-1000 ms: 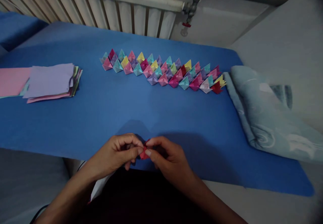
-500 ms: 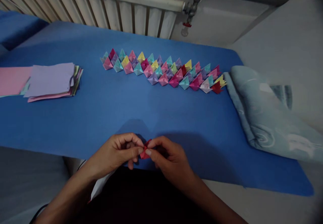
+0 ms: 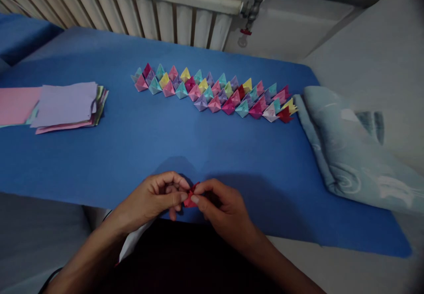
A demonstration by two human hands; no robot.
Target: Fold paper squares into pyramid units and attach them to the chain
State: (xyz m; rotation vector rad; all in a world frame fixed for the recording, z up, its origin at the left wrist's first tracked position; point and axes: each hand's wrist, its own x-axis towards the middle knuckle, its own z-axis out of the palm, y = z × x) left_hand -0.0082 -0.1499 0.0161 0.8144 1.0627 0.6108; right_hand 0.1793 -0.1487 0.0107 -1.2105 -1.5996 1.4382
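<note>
A small red folded paper piece [image 3: 190, 200] is held between my two hands, close to the front edge of the blue surface [image 3: 132, 152]. My left hand [image 3: 164, 194] touches its left side with the thumb tip, the index finger lifted slightly off it. From the right, my right hand [image 3: 220, 201] pinches it between thumb and index finger. Fingertips cover part of the paper. Farther back stand several folded paper boats [image 3: 214, 103] in pink, teal, yellow, purple and red, set close together in slanting rows.
At the left lies a stack of coloured paper sheets [image 3: 66, 104], purple on top, beside a pink sheet [image 3: 18, 104]. A folded grey-green blanket [image 3: 341, 152] rests at the right. Behind the surface are a white radiator [image 3: 165, 20] and a valve with a red handle [image 3: 245, 32].
My left index finger has lifted a little away from the red paper. The right hand keeps its pinch, and everything else stays in place.
</note>
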